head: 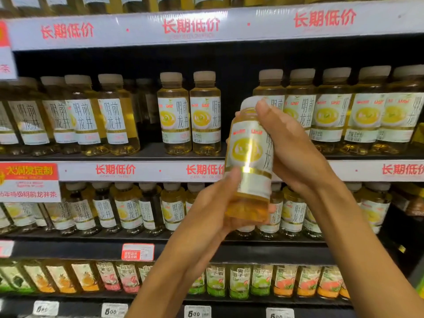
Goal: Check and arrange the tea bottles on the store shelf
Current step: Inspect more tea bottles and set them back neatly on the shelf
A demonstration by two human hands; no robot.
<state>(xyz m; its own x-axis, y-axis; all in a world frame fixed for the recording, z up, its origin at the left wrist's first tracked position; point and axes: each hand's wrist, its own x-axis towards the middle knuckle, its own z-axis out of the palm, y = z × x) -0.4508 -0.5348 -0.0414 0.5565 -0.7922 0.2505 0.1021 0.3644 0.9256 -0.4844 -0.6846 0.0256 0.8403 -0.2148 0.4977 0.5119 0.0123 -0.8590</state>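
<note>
Tea bottle [250, 161] in hand, right of centre in the frame: it is off the shelf, tilted slightly, cap toward the upper left, label facing the camera. The left hand [206, 216] cups its base from below with the thumb pressed on the lower label; the right hand [289, 145] wraps the upper body from behind, thumb over the shoulder near the cap. Both hands are clamped on it, close together.

This looks like the checking step for one bottle; placing it is not yet done. Directly behind it, the middle shelf [160, 157] shows a dark gap [238, 88] between a pair of front-facing bottles [189, 115] and the right-hand row [332, 111], likely where it belongs. At the left of the frame, the left-hand bottles [75, 118] stand turned at mixed angles, so facing work seems left.

The held bottle is filled with pale yellow liquid, cap on. Lower shelf bottles [128, 212] hold the same tea; the bottom row [241, 281] carries green, pink and orange labels.
</note>
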